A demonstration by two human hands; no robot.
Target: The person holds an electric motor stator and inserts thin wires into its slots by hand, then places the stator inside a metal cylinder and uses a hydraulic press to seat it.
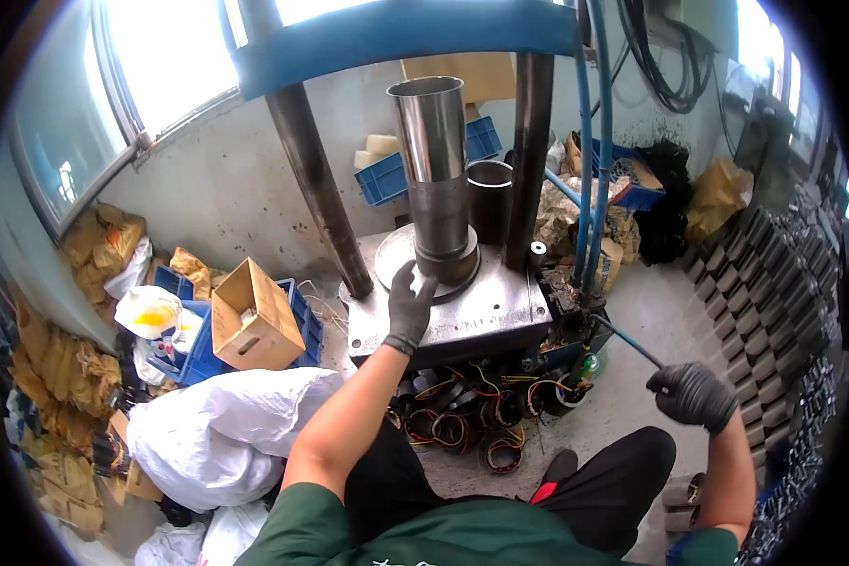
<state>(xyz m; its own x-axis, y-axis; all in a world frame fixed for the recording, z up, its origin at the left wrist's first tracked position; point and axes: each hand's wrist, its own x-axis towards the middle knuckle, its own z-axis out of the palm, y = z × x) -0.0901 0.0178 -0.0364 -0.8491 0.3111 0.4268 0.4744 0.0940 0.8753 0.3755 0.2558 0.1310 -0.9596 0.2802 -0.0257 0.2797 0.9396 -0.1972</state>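
My left hand point(411, 307), in a dark glove, reaches to the foot of a tall metal cylinder point(428, 132). Its fingers point up, thumb and fingers apart, at or against the cylinder's lower ring; contact is hard to tell. The cylinder stands upright on a round plate point(394, 255) on the press's steel table point(491, 325). Its upper part is shiny, its lower part duller and darker. Off to the right, my gloved right hand point(693, 396) is closed around the end of a thin lever point(630, 341) that runs to the press's side.
Two dark columns point(319, 193) and a blue crossbeam point(406, 47) frame the cylinder. A dark tube point(490, 200) stands behind it. Wired stator coils point(502, 451) lie under the table. Left are a cardboard box point(257, 316) and white sacks point(222, 439); stacked metal cores point(750, 311) line the right.
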